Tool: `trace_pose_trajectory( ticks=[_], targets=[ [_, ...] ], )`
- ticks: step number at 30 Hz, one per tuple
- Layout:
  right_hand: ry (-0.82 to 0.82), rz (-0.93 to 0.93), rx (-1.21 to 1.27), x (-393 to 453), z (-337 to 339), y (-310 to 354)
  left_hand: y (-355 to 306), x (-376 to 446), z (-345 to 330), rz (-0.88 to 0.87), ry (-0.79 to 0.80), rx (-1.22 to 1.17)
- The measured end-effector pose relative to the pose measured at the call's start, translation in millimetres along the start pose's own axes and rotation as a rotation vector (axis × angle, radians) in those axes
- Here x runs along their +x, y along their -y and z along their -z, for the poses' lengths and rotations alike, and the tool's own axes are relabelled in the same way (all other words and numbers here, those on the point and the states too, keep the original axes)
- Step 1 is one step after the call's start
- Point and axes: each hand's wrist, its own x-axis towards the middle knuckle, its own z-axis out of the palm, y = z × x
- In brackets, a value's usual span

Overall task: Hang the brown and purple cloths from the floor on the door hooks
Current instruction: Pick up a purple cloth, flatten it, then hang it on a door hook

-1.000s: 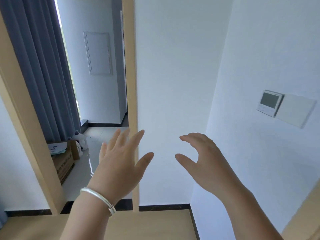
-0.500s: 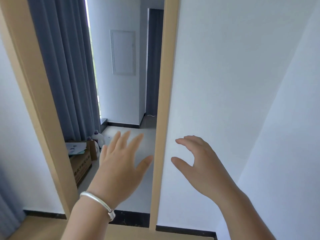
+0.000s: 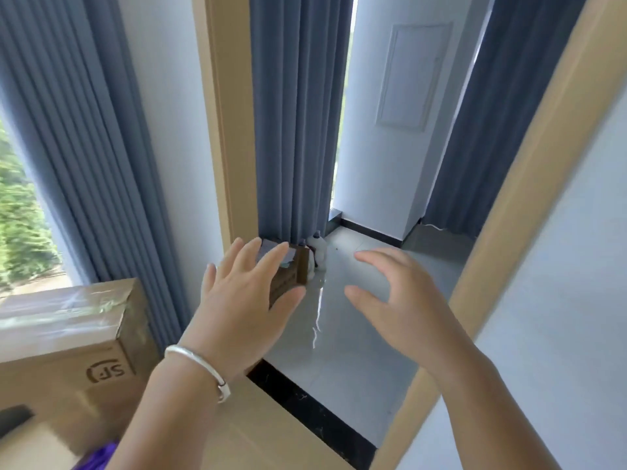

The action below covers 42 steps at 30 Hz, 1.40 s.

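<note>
Head view: doorway [image 3: 234,137] onto a tiled floor [image 3: 356,320], grey curtains. Left hand [image 3: 242,300] and right hand [image 3: 395,300] spread, empty. Purple cloth [image 3: 96,459] sits bottom-left (brown one unseen). Risk: overlooking it beside the carton [image 3: 64,347].

Only a corner of the purple cloth [image 3: 98,457] shows at the bottom edge; the left hand [image 3: 244,310] partly hides a small box [image 3: 288,276]
</note>
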Motion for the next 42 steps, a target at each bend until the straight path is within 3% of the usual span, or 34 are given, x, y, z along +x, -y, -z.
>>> trace_pose_trajectory(
  ticks=[7,14,25,30,42],
  targets=[
    [0.238,0.206,0.152,92,-61,-11,40,23,-9,0.314,-0.097,0.049],
    [0.431,0.375,0.244,133,-138,17,97,10,-6,0.552,-0.165,0.118],
    [0.666,0.584,0.241,200,-294,133,268,-7,7,0.909,-0.208,0.111],
    [0.773,0.645,0.225,222,-361,186,341,-9,11,0.993,-0.253,0.072],
    [1.059,0.85,0.194,209,-504,265,438,-53,2,1.281,-0.272,0.07]
  ],
)
